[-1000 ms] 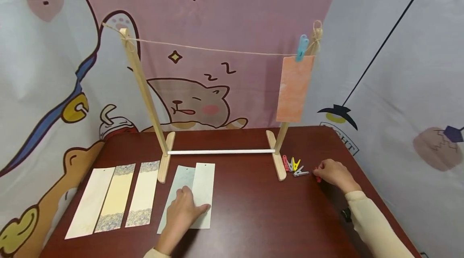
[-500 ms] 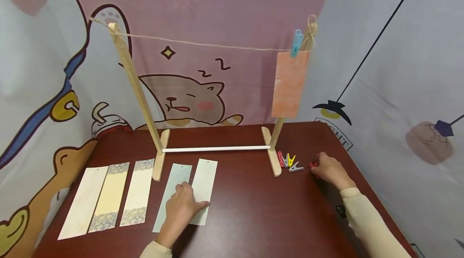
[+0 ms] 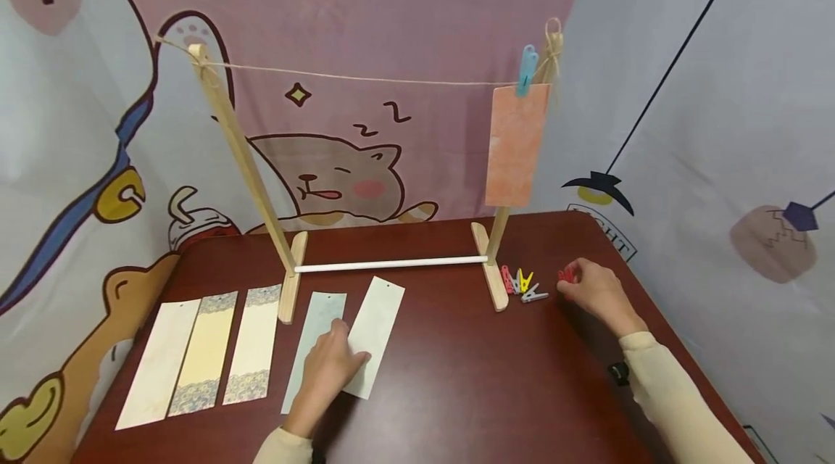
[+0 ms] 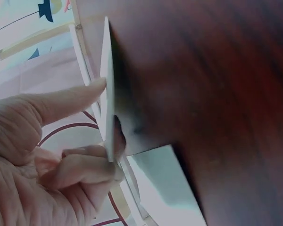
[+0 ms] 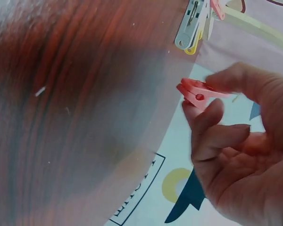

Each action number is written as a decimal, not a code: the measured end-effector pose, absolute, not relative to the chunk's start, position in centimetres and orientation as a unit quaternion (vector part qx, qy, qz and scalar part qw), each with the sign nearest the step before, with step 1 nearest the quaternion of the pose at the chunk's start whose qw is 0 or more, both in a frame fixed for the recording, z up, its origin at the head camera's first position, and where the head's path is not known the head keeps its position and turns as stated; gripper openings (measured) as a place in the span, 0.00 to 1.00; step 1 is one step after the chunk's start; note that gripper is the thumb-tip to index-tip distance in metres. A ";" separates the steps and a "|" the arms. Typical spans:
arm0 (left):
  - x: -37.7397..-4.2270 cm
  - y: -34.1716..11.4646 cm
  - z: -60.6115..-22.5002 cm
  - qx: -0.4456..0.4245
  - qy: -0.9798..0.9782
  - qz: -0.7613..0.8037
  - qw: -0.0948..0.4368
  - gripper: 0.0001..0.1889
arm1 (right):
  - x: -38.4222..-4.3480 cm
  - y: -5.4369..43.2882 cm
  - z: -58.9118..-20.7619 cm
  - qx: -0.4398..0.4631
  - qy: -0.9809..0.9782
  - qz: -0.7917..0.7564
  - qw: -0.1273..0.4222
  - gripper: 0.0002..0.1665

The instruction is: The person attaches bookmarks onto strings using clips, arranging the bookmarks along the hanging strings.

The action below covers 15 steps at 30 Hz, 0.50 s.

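Observation:
My left hand pinches a pale white-green paper bookmark by its long sides. In the left wrist view this bookmark stands on edge between thumb and fingers, off the tabletop. Under and left of the hand lies a pale blue-green bookmark, partly hidden by it. At the right of the table, my right hand holds a small red clothespin between thumb and fingertips, raised over the surface. Beside it lie several more clothespins, red, grey and yellow.
A wooden stand with a white crossbar and a string stands at the back. A blue clothespin clips an orange card to the string's right end. Three cream bookmarks lie at the left.
The pale bookmark in my left hand has swung clockwise, its top now farther right of the blue-green one. My right hand has risen slightly with the red clothespin. The view has shifted.

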<state>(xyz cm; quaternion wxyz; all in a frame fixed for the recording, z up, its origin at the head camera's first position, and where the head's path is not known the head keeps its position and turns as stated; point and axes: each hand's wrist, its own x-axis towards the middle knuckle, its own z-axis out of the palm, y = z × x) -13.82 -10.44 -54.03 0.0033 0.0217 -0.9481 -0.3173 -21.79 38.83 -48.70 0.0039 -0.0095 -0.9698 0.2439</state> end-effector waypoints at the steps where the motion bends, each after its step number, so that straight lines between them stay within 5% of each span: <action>1: -13.7 -10.2 -53.0 0.021 -0.943 -0.331 0.008 0.23 | -21.8 38.9 -48.6 -0.004 -0.969 0.247 0.024 0.21; 6: -13.6 -9.8 -50.8 0.015 -0.922 -0.383 0.050 0.05 | -21.7 38.8 -48.1 0.024 -0.956 0.281 0.085 0.20; 15: -14.0 -9.6 -49.9 0.033 -0.890 -0.448 0.083 0.04 | -21.7 37.5 -47.6 0.015 -0.909 0.399 0.118 0.24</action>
